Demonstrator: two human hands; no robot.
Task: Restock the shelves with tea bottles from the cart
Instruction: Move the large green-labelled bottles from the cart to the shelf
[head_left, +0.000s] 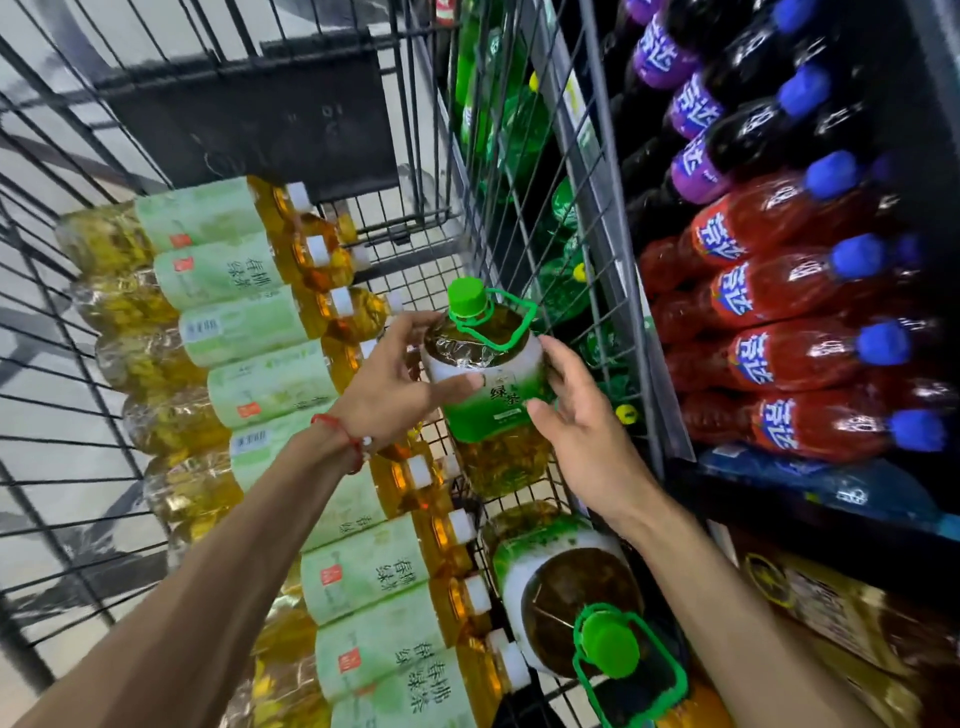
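I hold a large green-tea bottle (488, 395) with a green cap and green carry handle upright over the wire cart (524, 218). My left hand (395, 384) grips its left shoulder and label; my right hand (576, 415) presses its right side with the fingers spread. A second large green-capped tea bottle (566, 597) lies in the cart below my right forearm. A long row of smaller tea bottles with pale green labels and white caps (270, 384) lies stacked along the cart's left side.
To the right stand the shelves: purple-labelled dark soda bottles (691, 109), red soda bottles with blue caps (779, 332), and green soda bottles (498, 119) seen through the cart's mesh. Boxed goods (831, 597) fill a lower shelf. A black panel (249, 109) hangs on the cart's far wall.
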